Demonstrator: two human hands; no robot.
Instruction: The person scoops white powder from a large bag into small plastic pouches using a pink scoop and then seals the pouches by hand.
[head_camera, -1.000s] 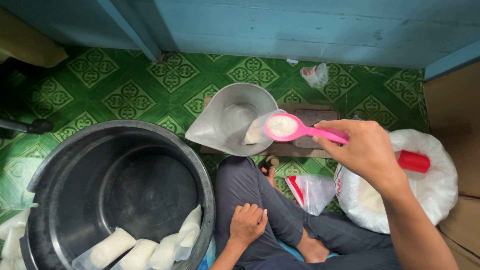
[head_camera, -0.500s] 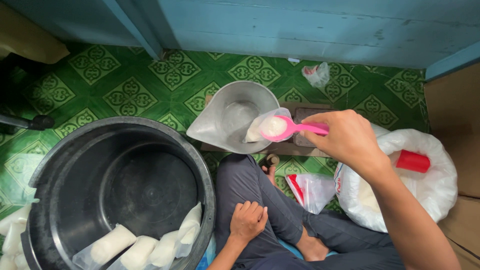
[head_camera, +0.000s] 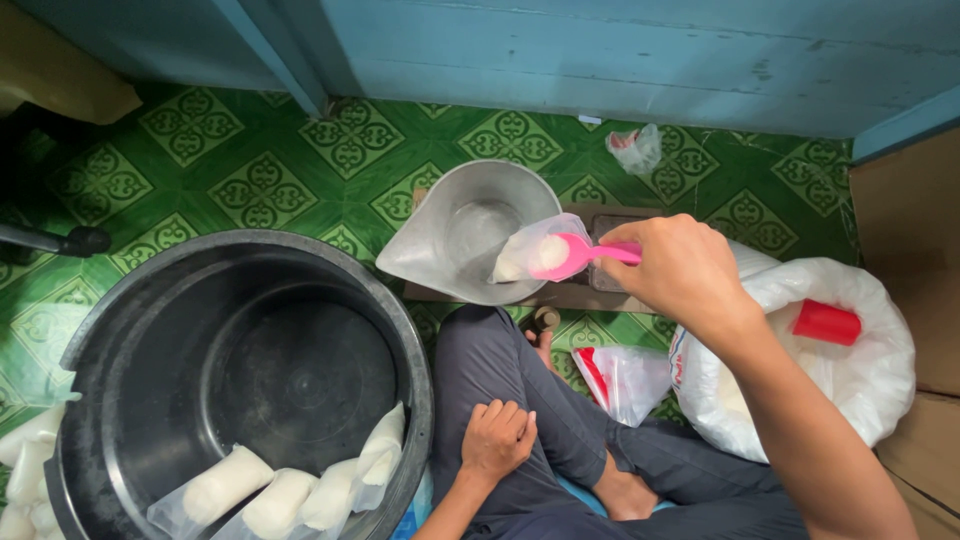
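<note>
left hand (head_camera: 497, 438) loosely curled, resting on the knee, holding nothing | right hand (head_camera: 685, 268) gripping pink scoop (head_camera: 565, 254), now lowered from above into small clear bag (head_camera: 530, 250) (powder going in) | bag at metal bowl (head_camera: 470, 240)'s 3 o'clock rim

Floor (head_camera: 250, 170): green patterned covering. Black tub (head_camera: 240, 390) rests on it at eight o'clock; crumpled clear bag (head_camera: 636, 148) at one o'clock by the blue wall (head_camera: 600, 50); white sack (head_camera: 850, 370) at four o'clock; small plastic bag (head_camera: 625, 378) beside it.
</note>
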